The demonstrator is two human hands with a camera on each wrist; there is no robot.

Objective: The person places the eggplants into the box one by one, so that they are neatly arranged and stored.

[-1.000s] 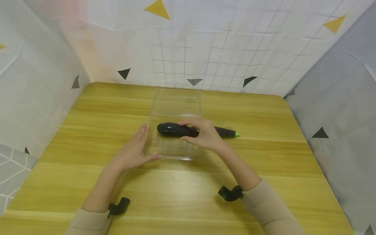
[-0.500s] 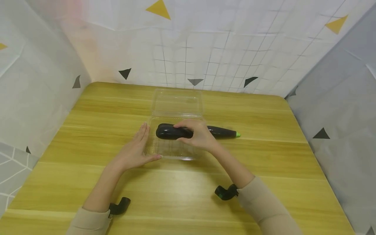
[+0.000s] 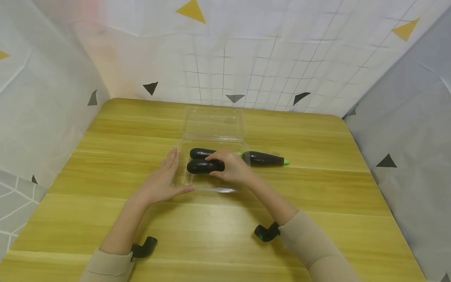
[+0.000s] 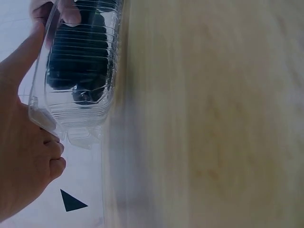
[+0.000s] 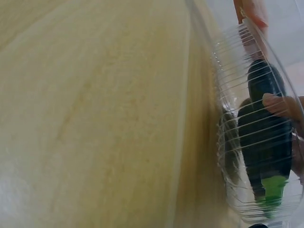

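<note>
ok so I'm counting three eggplants (image 3: 201, 167), two in the clear box (image 3: 218, 190) and one just right of it. Only one box tho, and it's got one lid (image 3: 213, 123) sitting behind it. Left hand (image 3: 160, 186) at the box's left side plus right hand (image 3: 232, 168) over it, so two hands. Then two black wrist gadgets (image 3: 144, 247) in front of the box, one desk (image 3: 317, 192) under it, and three yellow triangles (image 3: 192, 11) on the walls (image 3: 123, 58) around it.

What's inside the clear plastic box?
Two dark eggplants, side by side. The right hand grips the nearer one, covering part of both in the head view.
</note>
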